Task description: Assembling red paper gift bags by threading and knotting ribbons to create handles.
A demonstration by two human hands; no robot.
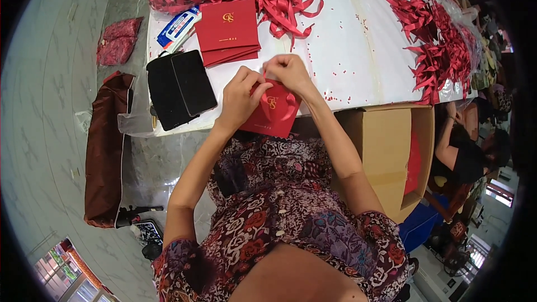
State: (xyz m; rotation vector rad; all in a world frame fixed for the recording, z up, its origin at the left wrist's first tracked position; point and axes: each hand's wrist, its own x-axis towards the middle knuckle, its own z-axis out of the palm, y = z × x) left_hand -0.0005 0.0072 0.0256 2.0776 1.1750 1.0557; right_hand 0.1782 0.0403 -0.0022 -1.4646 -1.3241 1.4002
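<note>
Left hand (pixel 239 99): thumb and fingers pinching the upper left edge of a flat, square red card with a gold emblem (pixel 270 118).
Right hand (pixel 290 74): fingers curled, thumb and forefinger pressed together at the card's top edge; whatever lies between them cannot be told.
White-topped desk (pixel 330 33): spreads from the hands toward 12 o'clock.
Brown cardboard box (pixel 386 156): open, at 4 o'clock from the hands, beside the desk's near edge.
Loose heap of shiny red ribbons (pixel 444 45): between 2 and 3 o'clock, on the desk.
Flat black rectangular case (pixel 182 88): 9 o'clock, at the desk's left edge.
Stack of similar red cards (pixel 228 29): 11 o'clock, slightly fanned.
Held card: at the desk's near edge, before the person's body, emblem facing up.
Blue-and-white packet (pixel 178 31): 10 o'clock, just beside the stack.
Tiny red specks (pixel 338 74): scattered around 3 o'clock.
</note>
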